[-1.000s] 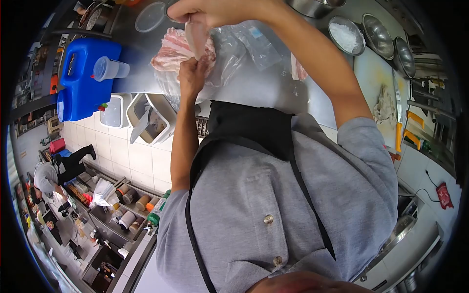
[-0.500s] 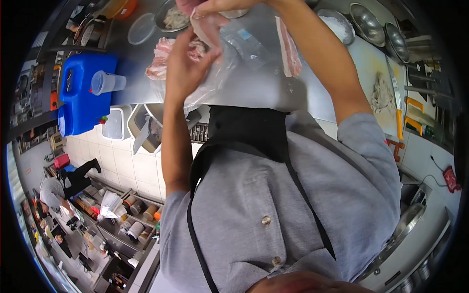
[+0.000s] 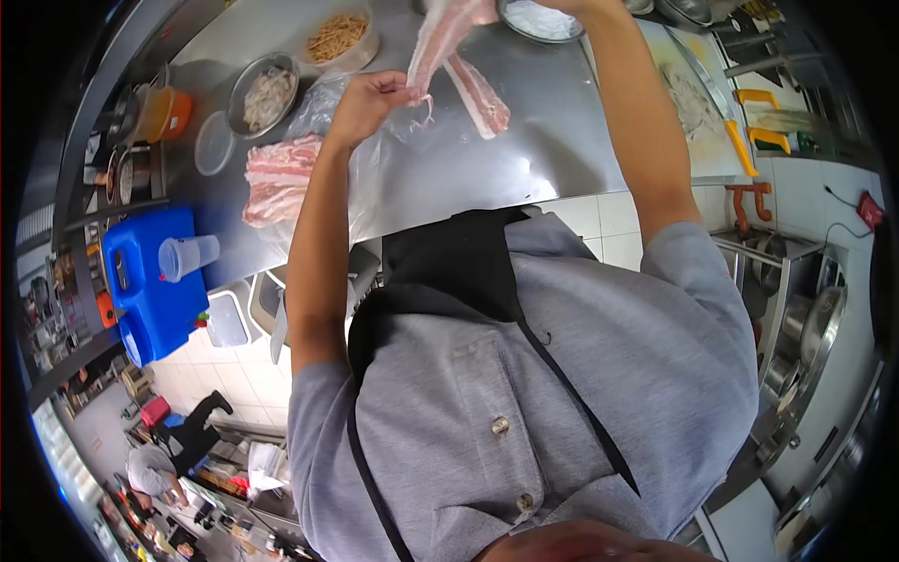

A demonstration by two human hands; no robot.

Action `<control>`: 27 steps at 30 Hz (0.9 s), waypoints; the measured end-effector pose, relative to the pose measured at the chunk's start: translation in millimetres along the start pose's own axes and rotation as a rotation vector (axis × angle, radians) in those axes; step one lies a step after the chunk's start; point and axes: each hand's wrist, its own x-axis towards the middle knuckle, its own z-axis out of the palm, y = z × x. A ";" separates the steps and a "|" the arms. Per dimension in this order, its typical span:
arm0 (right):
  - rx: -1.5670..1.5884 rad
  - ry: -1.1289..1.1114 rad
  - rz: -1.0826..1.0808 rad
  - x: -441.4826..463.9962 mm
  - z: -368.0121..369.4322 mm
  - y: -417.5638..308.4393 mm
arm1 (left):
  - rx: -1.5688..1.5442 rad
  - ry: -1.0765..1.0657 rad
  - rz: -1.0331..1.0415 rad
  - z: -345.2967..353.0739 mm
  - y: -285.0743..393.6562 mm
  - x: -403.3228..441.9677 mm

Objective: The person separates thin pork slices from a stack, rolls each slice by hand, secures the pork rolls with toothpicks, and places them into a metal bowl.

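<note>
My left hand (image 3: 367,105) pinches the near end of a raw pork belly strip (image 3: 438,45) between thumb and fingers. This strip is raised over the steel table and runs up to the top edge of the view. A thin shred of meat hangs from its pinched end. My right hand (image 3: 568,6) is at the top edge, its fingers cut off from view, so its grip is hidden. Another pork belly strip (image 3: 480,101) lies on the table, partly behind the raised one. Left of my left forearm, a stack of pork belly strips (image 3: 278,180) sits on clear plastic.
Around the steel table (image 3: 487,173) are a bowl of pale pieces (image 3: 269,96), a tub of brown sticks (image 3: 339,39) and a bowl of white stuff (image 3: 538,21). A knife (image 3: 716,108) lies on the right-hand board. A blue jerrycan (image 3: 154,281) stands left. Another person (image 3: 159,464) is farther off.
My left hand has left the meat stack and now pinches the strip's end. My right hand has moved right and up. The view has shifted, bringing the tub of brown sticks into sight.
</note>
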 end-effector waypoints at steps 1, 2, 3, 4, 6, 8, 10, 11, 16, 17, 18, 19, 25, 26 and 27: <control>0.034 0.011 0.000 -8.2 -4.6 17.2 | -0.020 -0.011 0.009 3.1 -4.3 10.5; 0.069 0.021 0.002 -18.8 -7.7 34.3 | -0.018 -0.026 0.014 2.6 -7.5 22.9; 0.085 0.050 0.062 -30.9 -8.9 40.9 | 0.182 -0.010 0.037 2.0 -8.3 35.7; 0.081 0.061 0.069 -41.8 -9.4 44.8 | 0.381 0.009 0.059 1.6 -10.3 49.2; 0.021 0.170 0.190 -58.9 -8.1 51.9 | 0.543 0.083 0.226 -3.0 -27.9 88.7; 0.031 0.191 0.226 -69.8 -2.8 69.4 | 0.703 0.162 0.388 -2.9 -27.2 106.8; -0.039 0.268 0.096 -78.0 4.6 78.7 | 0.725 0.169 0.166 1.5 -11.8 124.8; 0.074 0.297 0.262 -83.4 10.3 83.0 | 0.724 0.161 0.168 4.5 -9.2 130.9; -0.049 0.351 0.329 -99.0 29.5 90.0 | 0.111 0.252 0.192 10.7 -40.4 175.1; -0.148 0.356 0.316 -101.9 34.4 82.4 | 0.109 0.248 0.186 7.7 -51.1 175.9; -0.145 0.353 0.323 -105.3 41.4 82.7 | 0.268 0.171 0.195 2.3 -60.4 174.3; -0.286 0.349 0.158 -110.5 52.4 87.0 | 0.427 0.094 0.202 0.5 -63.6 171.3; -0.493 0.257 -0.036 -136.0 125.3 94.8 | 0.336 0.159 0.040 11.8 -60.9 145.9; -0.489 0.247 -0.033 -140.8 135.3 95.5 | 0.330 0.161 0.031 12.6 -64.1 145.1; -0.520 0.229 -0.037 -143.6 142.9 95.5 | 0.330 0.174 0.046 12.5 -66.8 150.0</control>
